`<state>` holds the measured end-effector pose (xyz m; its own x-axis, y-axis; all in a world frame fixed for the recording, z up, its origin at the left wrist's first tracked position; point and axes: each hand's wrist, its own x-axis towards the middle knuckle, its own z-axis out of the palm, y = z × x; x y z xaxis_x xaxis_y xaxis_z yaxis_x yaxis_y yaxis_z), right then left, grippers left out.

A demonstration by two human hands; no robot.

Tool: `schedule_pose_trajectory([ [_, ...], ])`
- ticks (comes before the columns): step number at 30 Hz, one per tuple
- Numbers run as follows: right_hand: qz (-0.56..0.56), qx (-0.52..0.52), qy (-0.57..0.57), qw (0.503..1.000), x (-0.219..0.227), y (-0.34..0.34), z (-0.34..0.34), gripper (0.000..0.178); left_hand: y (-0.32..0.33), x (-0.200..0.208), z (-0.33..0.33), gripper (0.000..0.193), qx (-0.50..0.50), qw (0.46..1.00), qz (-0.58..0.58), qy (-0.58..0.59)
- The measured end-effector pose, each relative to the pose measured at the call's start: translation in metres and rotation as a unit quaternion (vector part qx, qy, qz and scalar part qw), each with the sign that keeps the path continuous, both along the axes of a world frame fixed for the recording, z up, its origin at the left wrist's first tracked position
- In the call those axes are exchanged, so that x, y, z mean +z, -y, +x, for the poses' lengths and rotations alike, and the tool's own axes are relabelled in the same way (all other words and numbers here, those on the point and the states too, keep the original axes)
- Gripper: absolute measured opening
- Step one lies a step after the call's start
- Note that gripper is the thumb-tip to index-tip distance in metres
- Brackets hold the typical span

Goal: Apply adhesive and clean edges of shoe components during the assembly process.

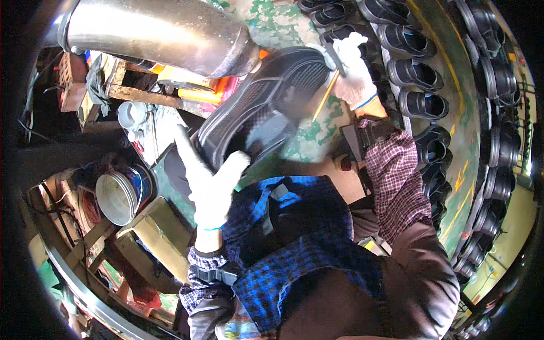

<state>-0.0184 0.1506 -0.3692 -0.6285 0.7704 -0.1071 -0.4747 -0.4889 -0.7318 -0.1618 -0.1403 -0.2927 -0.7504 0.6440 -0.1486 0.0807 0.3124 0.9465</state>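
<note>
A black shoe is held up in front of me, its patterned sole towards the view and its toe at the upper right. My left hand, in a white knit glove, grips the heel end, with the thumb on one side and fingers along the other. My right hand, also in a white glove, is closed beside the toe. It holds a thin tan stick that slants down past the sole. A short dark piece by the right fingers is too unclear to name. Part of the sole is blurred.
A large metal cylinder juts in at the upper left, close to the shoe. Below it stand a white cup and a round bucket. Rows of black shoes line the right side. A cardboard box sits at lower left.
</note>
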Motion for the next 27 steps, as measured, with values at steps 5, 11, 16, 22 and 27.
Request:
schedule_pose_trajectory([
  [5,0.115,-0.009,0.092,0.989,0.024,-0.015,-0.002,0.009,-0.005,0.009,0.01,0.106,0.011,1.0,0.007,0.002],
  [11,0.709,0.031,0.328,0.623,0.041,-0.025,0.01,0.05,0.016,0.01,0.022,0.099,0.038,0.993,0.084,0.071],
  [16,0.334,0.104,0.238,0.906,0.048,-0.001,-0.003,0.041,0.028,0.013,0.029,0.092,0.034,0.982,0.078,0.171],
  [22,0.353,0.095,0.212,0.906,0.054,-0.027,0.014,0.034,0.0,0.012,0.029,0.087,0.032,0.958,0.11,0.263],
  [27,0.449,0.071,0.181,0.872,0.065,-0.042,0.008,0.039,-0.011,-0.007,0.029,0.087,0.022,0.962,0.156,0.223],
])
